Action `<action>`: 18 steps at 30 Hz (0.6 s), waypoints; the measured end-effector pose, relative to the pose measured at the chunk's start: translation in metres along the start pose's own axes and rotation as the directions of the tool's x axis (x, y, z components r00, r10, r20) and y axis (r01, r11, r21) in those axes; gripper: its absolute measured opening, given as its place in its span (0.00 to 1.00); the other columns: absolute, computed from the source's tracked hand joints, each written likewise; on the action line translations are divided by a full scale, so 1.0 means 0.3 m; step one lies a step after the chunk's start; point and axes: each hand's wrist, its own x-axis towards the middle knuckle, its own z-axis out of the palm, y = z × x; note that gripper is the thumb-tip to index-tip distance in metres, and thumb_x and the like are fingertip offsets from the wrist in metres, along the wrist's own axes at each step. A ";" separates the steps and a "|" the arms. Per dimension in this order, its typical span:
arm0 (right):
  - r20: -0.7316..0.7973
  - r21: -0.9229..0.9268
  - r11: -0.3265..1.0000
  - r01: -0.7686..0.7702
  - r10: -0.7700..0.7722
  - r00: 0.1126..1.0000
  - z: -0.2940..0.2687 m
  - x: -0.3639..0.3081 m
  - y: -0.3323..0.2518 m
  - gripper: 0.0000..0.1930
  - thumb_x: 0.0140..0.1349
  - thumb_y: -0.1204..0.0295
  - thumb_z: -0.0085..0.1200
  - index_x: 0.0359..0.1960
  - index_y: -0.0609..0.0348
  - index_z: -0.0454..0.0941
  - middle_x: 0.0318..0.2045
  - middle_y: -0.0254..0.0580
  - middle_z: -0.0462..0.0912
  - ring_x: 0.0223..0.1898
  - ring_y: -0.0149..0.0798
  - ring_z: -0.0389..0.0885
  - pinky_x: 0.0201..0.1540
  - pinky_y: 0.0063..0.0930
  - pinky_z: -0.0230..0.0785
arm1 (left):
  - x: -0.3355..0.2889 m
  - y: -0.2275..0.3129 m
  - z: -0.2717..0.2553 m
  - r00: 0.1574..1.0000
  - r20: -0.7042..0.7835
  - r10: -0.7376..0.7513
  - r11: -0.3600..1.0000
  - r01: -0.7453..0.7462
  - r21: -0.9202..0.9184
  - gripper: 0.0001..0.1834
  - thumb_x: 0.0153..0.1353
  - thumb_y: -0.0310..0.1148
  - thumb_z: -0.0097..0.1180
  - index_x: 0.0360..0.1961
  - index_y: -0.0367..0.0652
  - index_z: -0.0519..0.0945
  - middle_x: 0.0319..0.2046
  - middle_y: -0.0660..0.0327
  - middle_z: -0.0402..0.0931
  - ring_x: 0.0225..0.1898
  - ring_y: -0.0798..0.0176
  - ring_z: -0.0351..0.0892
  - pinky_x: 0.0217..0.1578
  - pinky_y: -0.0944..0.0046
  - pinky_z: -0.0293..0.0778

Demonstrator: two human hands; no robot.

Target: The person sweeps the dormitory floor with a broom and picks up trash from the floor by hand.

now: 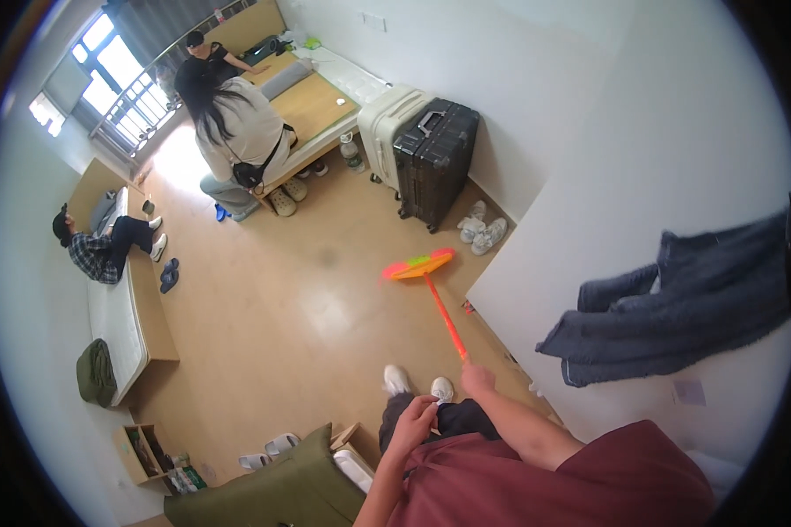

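Observation:
My right hand [477, 379] is wrapped round the upper end of an orange broom handle [446, 316]. The handle slants away from me to the broom head [420, 263], orange and yellow-green with pink at its ends, down at the floor. Close to my waist, in front of the dark trousers, my left hand [413, 423] is apart from the broom. Its fingers are curled together, and what they hold, if anything, cannot be made out. My white shoes [397, 379] stand on the floor just beyond my hands.
Past the broom stand a black suitcase [435, 162], a cream suitcase [387, 127] and white sneakers [483, 230]. Two people sit by the far bed [312, 119], another on the left bed [119, 325]. Grey cloth [677, 303] hangs at right; slippers [281, 443] lie near a green cover [272, 492].

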 end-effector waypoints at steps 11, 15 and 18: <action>0.126 0.004 0.994 -0.111 0.110 0.986 -0.179 0.247 -0.386 0.33 0.57 0.67 0.42 0.64 0.55 0.46 0.37 0.53 0.78 0.40 0.50 0.77 0.43 0.41 0.69 | 0.407 0.249 -0.352 0.996 0.092 -0.019 1.000 0.021 -0.016 0.12 0.62 0.34 0.45 0.44 0.41 0.71 0.18 0.67 0.69 0.17 0.76 0.63 0.17 0.76 0.59; 0.195 -0.047 0.995 -0.083 0.090 0.977 -0.208 0.344 -0.599 0.35 0.54 0.69 0.45 0.64 0.56 0.44 0.37 0.53 0.78 0.40 0.51 0.77 0.43 0.41 0.69 | 0.574 0.395 -0.531 0.993 0.096 -0.066 0.998 0.067 0.000 0.12 0.62 0.35 0.44 0.44 0.41 0.71 0.17 0.67 0.68 0.15 0.76 0.61 0.16 0.75 0.58; 0.207 -0.077 0.995 0.065 -0.048 0.977 -0.286 0.395 -0.779 0.35 0.52 0.71 0.45 0.63 0.57 0.47 0.37 0.53 0.78 0.40 0.49 0.78 0.42 0.41 0.69 | 0.632 0.521 -0.651 0.992 0.108 -0.062 0.998 0.061 0.012 0.12 0.62 0.35 0.44 0.44 0.42 0.71 0.17 0.68 0.68 0.16 0.76 0.61 0.16 0.75 0.58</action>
